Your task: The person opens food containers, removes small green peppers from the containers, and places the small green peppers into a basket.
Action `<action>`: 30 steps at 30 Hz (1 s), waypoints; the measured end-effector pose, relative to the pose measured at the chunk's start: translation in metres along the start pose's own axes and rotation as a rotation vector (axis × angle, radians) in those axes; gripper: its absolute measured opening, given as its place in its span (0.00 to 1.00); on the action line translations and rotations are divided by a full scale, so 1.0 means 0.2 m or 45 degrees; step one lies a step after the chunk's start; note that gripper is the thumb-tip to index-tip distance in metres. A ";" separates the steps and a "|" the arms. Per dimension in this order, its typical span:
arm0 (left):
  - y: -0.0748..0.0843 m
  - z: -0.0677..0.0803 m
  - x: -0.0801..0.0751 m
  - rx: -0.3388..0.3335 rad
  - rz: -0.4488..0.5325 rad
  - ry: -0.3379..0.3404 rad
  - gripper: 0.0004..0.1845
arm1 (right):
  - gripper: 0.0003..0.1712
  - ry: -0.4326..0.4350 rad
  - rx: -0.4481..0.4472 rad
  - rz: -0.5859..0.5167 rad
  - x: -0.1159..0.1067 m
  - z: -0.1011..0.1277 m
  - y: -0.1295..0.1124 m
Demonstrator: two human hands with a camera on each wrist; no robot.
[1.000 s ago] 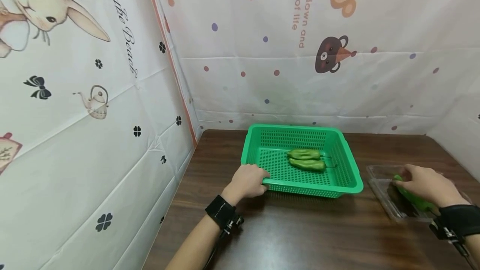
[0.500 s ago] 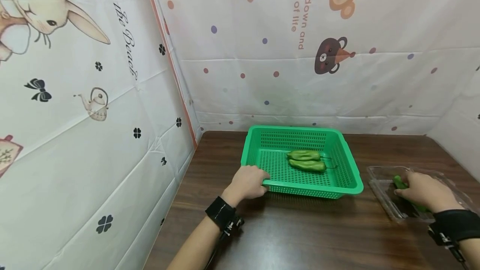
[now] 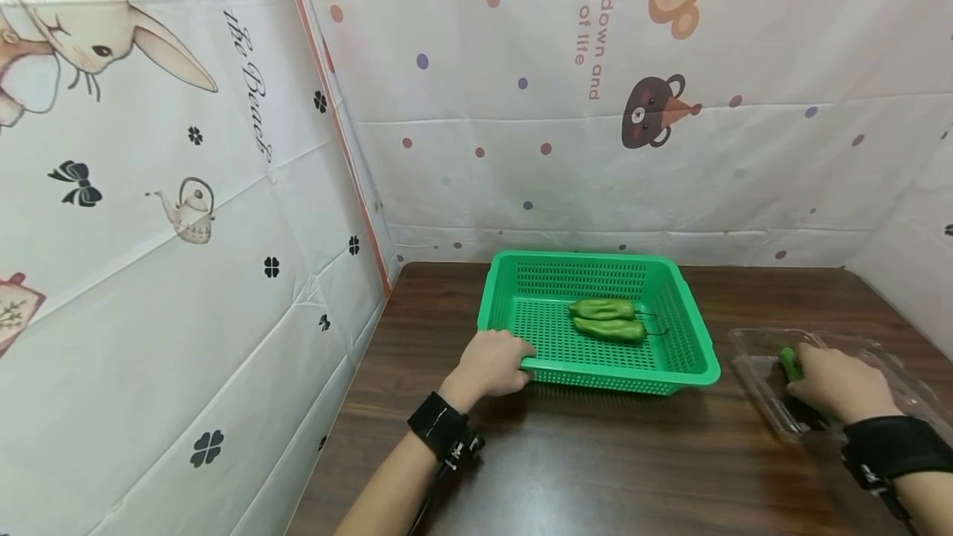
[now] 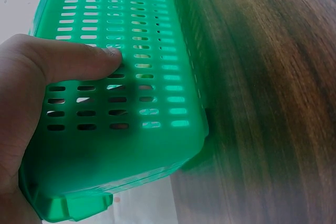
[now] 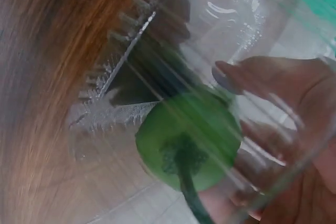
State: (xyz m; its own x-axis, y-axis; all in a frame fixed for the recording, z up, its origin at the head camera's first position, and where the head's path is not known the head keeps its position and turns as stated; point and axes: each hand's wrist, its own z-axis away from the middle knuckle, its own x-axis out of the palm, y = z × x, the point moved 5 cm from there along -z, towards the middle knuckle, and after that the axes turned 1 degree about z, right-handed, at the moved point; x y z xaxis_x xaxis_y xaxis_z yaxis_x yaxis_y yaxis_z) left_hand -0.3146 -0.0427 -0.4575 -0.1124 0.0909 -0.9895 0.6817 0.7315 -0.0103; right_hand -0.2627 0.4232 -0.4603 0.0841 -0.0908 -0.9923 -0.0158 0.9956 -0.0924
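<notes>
Cartoon-print sheets (image 3: 186,189) wall off the back and left side, bunny, bears, teapot, dots on them. Dark wood table (image 3: 596,470) below, runs to the sheet on the right too.

Green slotted basket (image 3: 692,337) sits mid-table toward the back. Two green peppers (image 3: 606,318) lie side by side on its floor, touching, stems pointing right.

Clear plastic clamshell tray (image 3: 752,354) sits on the table right of the basket, near it but apart.

My left hand (image 3: 487,362) grips the basket's near-left corner; the left wrist view shows my thumb (image 4: 79,61) pressed against the outside of the slotted wall, rim in the palm. Fingers are over the rim, hidden from that view. Black wrist strap (image 3: 439,424) on that arm.

My right hand (image 3: 837,383) is inside the clamshell tray, fingers curled around a third green pepper (image 3: 789,362); only its end pokes out past my knuckles in the head view. Right wrist view, through the clear plastic: pepper's stem end (image 5: 189,145) with dark stem, fingers wrapped beside it. It lies low in the tray; lifted or resting, can't tell.
</notes>
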 end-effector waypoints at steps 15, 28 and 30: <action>-0.01 0.00 0.01 0.002 -0.005 0.011 0.09 | 0.13 0.128 -0.034 0.073 0.02 -0.01 -0.07; 0.00 0.00 0.01 0.007 -0.009 0.020 0.10 | 0.16 0.195 -0.022 0.105 0.03 -0.02 -0.09; 0.00 0.00 0.00 0.008 -0.011 0.022 0.10 | 0.15 0.210 -0.019 0.096 0.03 -0.02 -0.09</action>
State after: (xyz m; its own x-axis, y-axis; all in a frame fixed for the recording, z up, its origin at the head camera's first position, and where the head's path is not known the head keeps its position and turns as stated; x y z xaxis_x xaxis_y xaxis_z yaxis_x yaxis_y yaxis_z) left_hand -0.3151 -0.0434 -0.4580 -0.1310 0.0962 -0.9867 0.6851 0.7282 -0.0199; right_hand -0.2652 0.4055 -0.4651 -0.0823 -0.0198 -0.9964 -0.0309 0.9994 -0.0173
